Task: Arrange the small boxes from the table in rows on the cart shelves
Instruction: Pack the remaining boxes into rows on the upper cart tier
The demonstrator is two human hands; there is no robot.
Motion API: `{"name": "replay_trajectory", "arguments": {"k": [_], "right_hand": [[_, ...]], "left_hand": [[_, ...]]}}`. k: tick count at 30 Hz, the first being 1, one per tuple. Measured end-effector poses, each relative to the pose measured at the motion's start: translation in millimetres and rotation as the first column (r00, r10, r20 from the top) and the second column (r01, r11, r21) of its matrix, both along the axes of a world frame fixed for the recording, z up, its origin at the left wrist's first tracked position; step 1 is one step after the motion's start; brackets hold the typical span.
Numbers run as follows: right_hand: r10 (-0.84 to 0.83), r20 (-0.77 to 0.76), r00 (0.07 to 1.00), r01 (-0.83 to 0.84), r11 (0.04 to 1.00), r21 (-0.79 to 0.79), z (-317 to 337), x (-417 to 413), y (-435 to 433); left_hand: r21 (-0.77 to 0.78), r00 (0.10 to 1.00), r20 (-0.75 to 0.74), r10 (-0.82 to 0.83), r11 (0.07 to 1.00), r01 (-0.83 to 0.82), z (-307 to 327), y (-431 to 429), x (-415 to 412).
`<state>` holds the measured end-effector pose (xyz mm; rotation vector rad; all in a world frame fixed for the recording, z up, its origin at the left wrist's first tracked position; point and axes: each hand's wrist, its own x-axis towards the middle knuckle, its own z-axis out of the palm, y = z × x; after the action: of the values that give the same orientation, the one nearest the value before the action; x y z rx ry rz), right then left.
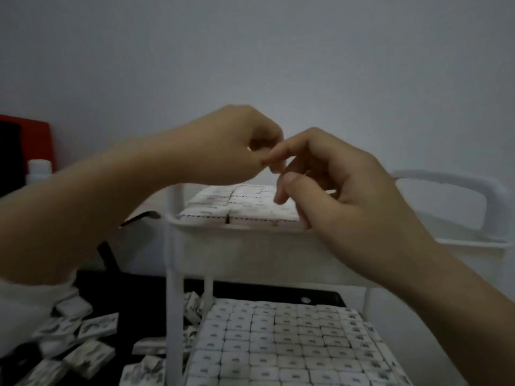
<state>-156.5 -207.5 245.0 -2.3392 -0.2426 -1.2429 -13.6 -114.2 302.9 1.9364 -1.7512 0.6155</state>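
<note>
Small white boxes with dark print lie in rows on the white cart's top shelf, the front row at its near rim. The lower shelf is packed with rows of boxes. Loose boxes are scattered on the black table at lower left. My left hand hovers above the top shelf with its fingers curled inward; what is inside them is hidden. My right hand is beside it, fingertips touching the left hand's fingers. Its fingers are loosely bent, and nothing shows between thumb and index finger.
The cart's white handle rises at the right. A cart post stands between the table and the shelves. A red and black object and a white bottle stand at the far left against the wall.
</note>
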Motion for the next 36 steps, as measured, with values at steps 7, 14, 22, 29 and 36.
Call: {"name": "replay_trajectory", "arguments": {"k": [7,14,22,29,36], "right_hand": [[0.292,-0.238,0.926,-0.301,0.954,0.001,-69,73,102],[0.271,-0.515,0.813,-0.235,0.963,0.136,-165,210,162],[0.245,-0.659,0.711,-0.224,0.967,0.117,-247,326,228],[0.062,-0.767,0.638,-0.293,0.942,-0.167,-264,414,282],[-0.233,-0.832,0.504,-0.404,0.787,-0.465,-282,471,298]], "left_hand": [[-0.234,0.979,-0.051,0.197,0.951,-0.204,-88,153,46],[-0.187,0.768,-0.435,0.47,0.787,-0.588,-237,287,143],[-0.052,0.441,-0.467,0.766,0.474,-0.879,-362,388,217],[0.248,0.121,-0.439,0.89,0.249,-0.936,-402,399,264],[0.138,0.208,-0.599,0.773,0.356,-0.924,-404,399,258]]}}
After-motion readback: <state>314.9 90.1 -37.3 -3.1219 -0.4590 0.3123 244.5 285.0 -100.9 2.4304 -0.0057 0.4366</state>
